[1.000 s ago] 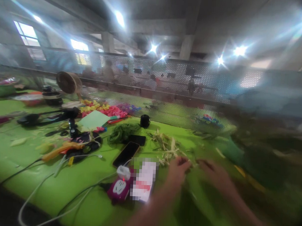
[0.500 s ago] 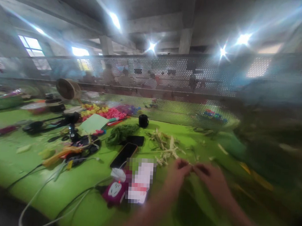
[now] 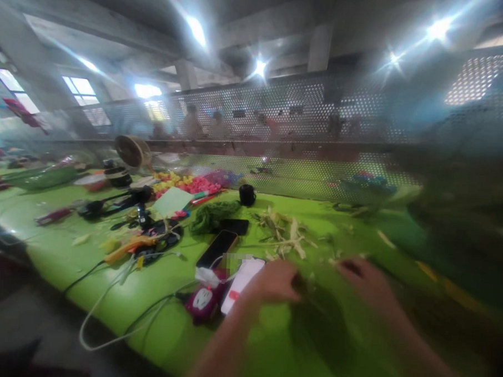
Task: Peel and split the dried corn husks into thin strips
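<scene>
My left hand (image 3: 281,281) is above the green table, beside the lit phone (image 3: 244,280), with its fingers curled together. A dim, pale-greenish bit shows by its fingertips, too blurred to name. To the right, my right hand (image 3: 365,275) has its thumb and fingers drawn together near a small pale scrap. Whatever it pinches is hidden or too small to make out. Just beyond both hands lies a loose pile of pale, dry-looking strips (image 3: 293,240). My hands are apart from each other, with a shadow on the table between them.
A purple power socket (image 3: 202,303) with cables stands left of the lit phone. Behind it are a dark phone (image 3: 219,248), green netting-like material (image 3: 212,215), and an orange-handled tool (image 3: 130,249). Pink and yellow pieces (image 3: 193,184) lie before a perforated metal partition (image 3: 275,112).
My hands, which were together at the fingertips, have separated: the left moved left towards the lit phone, the right moved slightly right. The view has turned a little to the left.
</scene>
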A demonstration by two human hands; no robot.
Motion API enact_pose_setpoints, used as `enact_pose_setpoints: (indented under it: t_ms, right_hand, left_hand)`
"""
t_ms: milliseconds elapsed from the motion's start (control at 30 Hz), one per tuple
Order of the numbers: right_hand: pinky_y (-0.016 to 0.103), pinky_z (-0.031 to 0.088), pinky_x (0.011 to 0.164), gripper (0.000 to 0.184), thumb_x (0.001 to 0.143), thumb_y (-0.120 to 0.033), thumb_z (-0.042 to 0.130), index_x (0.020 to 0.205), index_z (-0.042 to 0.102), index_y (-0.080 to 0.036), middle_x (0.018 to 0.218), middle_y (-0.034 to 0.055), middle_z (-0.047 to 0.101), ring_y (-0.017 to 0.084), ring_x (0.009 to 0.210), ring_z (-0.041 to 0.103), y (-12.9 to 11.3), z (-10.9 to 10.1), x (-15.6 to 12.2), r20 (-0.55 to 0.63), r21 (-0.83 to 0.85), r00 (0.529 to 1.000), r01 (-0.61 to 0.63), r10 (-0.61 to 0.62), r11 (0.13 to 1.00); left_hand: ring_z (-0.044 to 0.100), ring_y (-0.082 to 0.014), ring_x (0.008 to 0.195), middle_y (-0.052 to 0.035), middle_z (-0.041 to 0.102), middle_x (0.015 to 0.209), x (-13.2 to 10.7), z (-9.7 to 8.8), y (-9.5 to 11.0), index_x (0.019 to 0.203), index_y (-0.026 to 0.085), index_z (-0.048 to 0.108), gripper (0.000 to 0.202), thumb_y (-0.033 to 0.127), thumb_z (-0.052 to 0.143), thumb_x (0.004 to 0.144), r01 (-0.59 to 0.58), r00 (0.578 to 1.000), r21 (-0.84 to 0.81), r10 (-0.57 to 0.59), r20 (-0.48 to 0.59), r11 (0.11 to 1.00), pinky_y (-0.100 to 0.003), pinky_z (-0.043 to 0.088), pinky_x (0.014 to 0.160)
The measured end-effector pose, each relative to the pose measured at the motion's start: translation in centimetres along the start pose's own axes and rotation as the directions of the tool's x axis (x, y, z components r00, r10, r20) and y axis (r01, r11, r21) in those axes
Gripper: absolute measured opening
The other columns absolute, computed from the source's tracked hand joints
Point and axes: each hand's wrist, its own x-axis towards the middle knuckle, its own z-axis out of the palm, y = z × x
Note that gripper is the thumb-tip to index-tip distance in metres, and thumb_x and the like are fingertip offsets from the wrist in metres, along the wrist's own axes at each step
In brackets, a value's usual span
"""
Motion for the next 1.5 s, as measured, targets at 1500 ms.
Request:
enact_pose_setpoints:
  t_ms: [1500]
  right_hand:
    - [0.027, 0.043, 0.059, 0.024, 0.078, -0.042, 0.058, 0.07, 0.066, -0.021, 0.068, 0.0002, 0.065, 0.016, 0.063, 0.057, -2.5, 0.2, -1.1, 0.072, 0.066, 0.974, 0.211, -0.215, 0.975]
  left_hand:
    - [0.055, -0.0129, 0.069, -0.0028, 0.058, 0.076, 1.2, 3.7, 1.3, 0.09, 0.015, 0.06, 0.031, 0.045, 0.061, 0.084, -0.034, 0.997, -0.52, 0.064, 0.039, 0.853, -0.027, 0.043, 0.068]
